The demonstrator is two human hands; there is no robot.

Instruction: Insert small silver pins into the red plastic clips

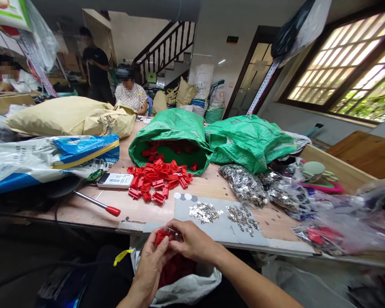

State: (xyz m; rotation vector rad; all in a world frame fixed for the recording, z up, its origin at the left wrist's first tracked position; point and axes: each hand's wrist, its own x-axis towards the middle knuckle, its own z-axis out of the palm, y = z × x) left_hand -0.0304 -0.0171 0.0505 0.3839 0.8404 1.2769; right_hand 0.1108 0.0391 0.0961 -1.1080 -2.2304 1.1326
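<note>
Close to the table's front edge, my left hand [149, 261] is closed around a small red plastic housing [161, 236]. My right hand [194, 241] meets it from the other side, fingers pinched on a small shiny metal piece [176, 235] against the housing; its exact shape is partly hidden. Below both hands hangs a white sack [192, 287] with red parts inside. On the table ahead is a pile of red plastic housings [158, 177], spilling from a green sack [173, 122]. Two heaps of small metal pieces [205, 212] lie on a grey sheet [184, 218] to the right.
A red-tipped lever [112, 211] juts out at the left, near a white box-shaped device [115, 180]. Bags of metal parts [244, 184] and a second green sack [250, 139] stand right. Blue-white [83, 156] and tan sacks [60, 115] lie left. Several people are beyond.
</note>
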